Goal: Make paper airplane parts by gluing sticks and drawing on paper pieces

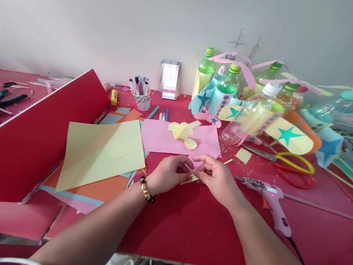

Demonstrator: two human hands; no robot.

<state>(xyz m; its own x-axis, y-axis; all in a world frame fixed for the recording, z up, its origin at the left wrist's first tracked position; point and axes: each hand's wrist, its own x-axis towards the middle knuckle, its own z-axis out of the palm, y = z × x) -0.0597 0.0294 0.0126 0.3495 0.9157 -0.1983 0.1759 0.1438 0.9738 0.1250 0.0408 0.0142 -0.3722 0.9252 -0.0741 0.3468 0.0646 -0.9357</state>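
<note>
Small pink paper piece [196, 165] is at the fingertips, just in front of the pink sheet's [155, 138] near edge; can't tell if the two touch. Reads as a fine shaping step, likely a fold or a curl, not finished as far as I can judge. Next move calls for light, even finger pressure and keeping the edges lined up; too much squeeze could crease it wrong

Right hand [218, 178]: thumb and finger pinched on the piece, wrist bent inward, forearm running in from near right of the sheet. Left hand [170, 173]: fingers curled in at the piece's other side, thumb low; can't tell if that grip is fully closed. Black-and-gold bracelet [147, 190] on that wrist. Hands face each other, fingertips nearly meeting, both low over the table

Thin yellow strip [188, 181] lies under the fingers, in front of the sheet. Yellow cutouts [181, 130] lie on the sheet. Yellow paper [103, 152] is left of it, over other coloured sheets. Right of it: scissors [261, 152], then nearer, glue gun [274, 200] on its side. Decorated bottles [232, 88] stand behind and right of the sheet
</note>
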